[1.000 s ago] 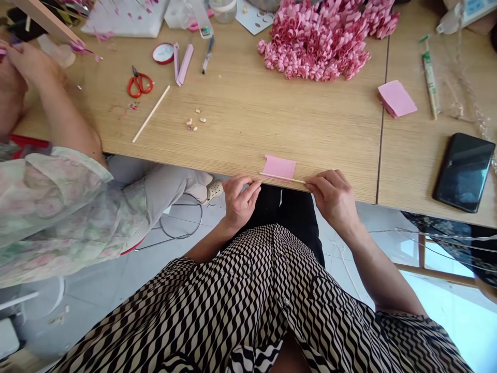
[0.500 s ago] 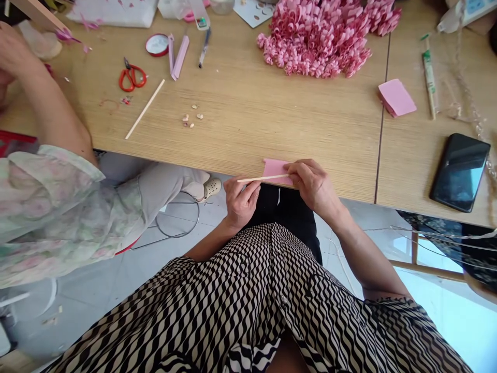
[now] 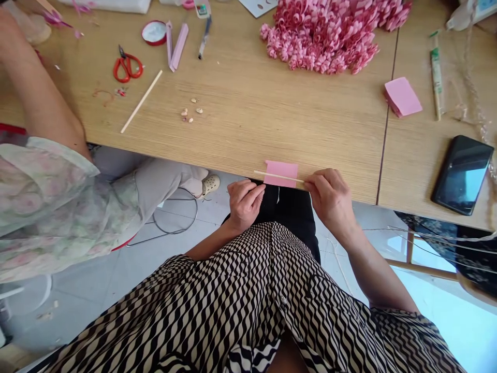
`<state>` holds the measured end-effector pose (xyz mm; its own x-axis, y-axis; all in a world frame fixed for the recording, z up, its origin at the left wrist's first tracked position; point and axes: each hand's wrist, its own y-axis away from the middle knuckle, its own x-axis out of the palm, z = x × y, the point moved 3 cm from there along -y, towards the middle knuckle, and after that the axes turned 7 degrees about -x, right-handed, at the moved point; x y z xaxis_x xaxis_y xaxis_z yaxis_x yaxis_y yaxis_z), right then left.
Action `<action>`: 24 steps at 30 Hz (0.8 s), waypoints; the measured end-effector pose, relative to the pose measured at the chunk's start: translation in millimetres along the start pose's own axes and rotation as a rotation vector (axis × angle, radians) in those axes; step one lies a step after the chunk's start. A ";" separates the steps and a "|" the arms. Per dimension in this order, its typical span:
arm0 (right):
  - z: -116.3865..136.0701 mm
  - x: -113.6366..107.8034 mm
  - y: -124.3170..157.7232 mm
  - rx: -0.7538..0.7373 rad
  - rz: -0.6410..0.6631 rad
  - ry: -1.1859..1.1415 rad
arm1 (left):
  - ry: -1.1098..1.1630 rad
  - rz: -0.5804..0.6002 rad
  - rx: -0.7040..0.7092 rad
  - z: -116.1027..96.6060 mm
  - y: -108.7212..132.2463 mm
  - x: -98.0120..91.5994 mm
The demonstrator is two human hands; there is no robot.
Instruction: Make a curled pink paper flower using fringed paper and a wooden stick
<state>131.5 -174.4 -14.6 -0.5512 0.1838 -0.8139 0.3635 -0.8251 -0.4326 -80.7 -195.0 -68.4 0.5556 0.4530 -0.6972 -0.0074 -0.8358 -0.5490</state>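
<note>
r hand (image 3: 330, 199) at near edge of table, thumb + index pinching r end of thin wooden stick (image 3: 278, 176), other fingers curled close together behind them. stick runs nearly level across pink paper rect. (image 3: 280, 173), lying on it, l end poking past paper. paper sits right at table edge, lower side about on the edge, between both hands. l hand (image 3: 244, 203) just beside paper's lower l corner, fingers loosely curled + close together, tips near stick's l end; can't tell if touching.

on wood-grain table (image 3: 240, 111): loose 2nd wooden stick (image 3: 142, 101), red scissors (image 3: 127, 67), small pale bits (image 3: 190, 114), big heap of curled pink paper strips (image 3: 318, 44), pink paper stack (image 3: 403, 97), black phone (image 3: 462, 175). co-worker at l, sheer floral sleeve (image 3: 46, 207), hand (image 3: 11, 31) at top l corner, well apart.
</note>
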 end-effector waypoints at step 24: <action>0.1 0.7 27.7 -0.057 -0.032 0.135 | 0.100 -0.064 -0.040 2.1 -0.3 3.6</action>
<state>141.1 -197.1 -27.1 -0.4589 0.2830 -0.8422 0.3912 -0.7868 -0.4775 -80.5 -192.5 -71.7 0.6337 0.4748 -0.6107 0.0629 -0.8184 -0.5711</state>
